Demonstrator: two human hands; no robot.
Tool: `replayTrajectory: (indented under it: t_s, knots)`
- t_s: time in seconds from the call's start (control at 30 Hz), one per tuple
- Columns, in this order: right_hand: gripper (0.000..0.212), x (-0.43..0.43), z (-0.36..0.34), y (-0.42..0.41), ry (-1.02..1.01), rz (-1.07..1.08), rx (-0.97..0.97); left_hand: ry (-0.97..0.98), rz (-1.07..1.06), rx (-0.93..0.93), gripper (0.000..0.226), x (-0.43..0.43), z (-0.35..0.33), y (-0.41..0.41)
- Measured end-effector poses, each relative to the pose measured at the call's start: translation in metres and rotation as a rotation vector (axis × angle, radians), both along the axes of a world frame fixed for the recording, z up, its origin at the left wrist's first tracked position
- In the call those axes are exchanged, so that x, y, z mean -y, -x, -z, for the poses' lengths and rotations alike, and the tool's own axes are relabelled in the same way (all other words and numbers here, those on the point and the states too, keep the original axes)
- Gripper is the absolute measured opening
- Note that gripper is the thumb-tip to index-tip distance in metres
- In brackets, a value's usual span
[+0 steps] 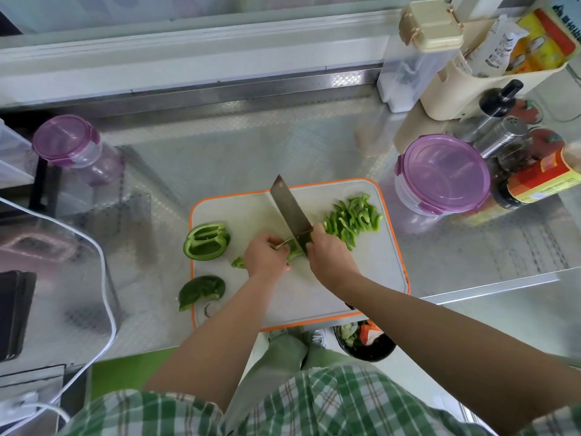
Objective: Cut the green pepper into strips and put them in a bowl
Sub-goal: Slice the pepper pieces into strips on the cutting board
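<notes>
Holding pepper piece (295,253) in left hand (265,256), knife (290,209) (in right hand (330,259)) beside

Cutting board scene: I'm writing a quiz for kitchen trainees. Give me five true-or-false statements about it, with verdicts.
1. The right hand grips the cleaver. True.
2. The cut strips lie left of the blade. False: they lie to its right, on the cutting board.
3. The left hand holds the pepper piece under the blade. True.
4. The right purple-lidded container stands open. False: its lid is on.
5. A pepper half lies cut side up at the board's left edge. True.
</notes>
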State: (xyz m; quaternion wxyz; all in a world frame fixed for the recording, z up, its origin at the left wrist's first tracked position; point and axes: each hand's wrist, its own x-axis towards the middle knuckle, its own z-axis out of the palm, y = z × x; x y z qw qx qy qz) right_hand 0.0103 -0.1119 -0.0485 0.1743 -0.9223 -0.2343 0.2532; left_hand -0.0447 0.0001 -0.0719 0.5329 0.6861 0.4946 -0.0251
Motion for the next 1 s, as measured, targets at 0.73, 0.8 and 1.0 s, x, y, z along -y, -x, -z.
replayTrajectory:
  t_s: [0.73,0.8,1.0]
  knots:
    - [0.015,0.001,-0.009,0.007,0.090,-0.076,-0.010,0.017,-0.027,0.001,0.018,0.002,-0.002,-0.001]
    - [0.017,-0.002,-0.007,0.007,0.100,-0.094,0.018,-0.005,-0.005,-0.012,0.017,0.002,-0.001,0.000]
    - [0.012,0.003,-0.006,-0.002,-0.009,-0.003,-0.014,-0.031,0.014,0.002,0.023,0.002,0.002,0.001]
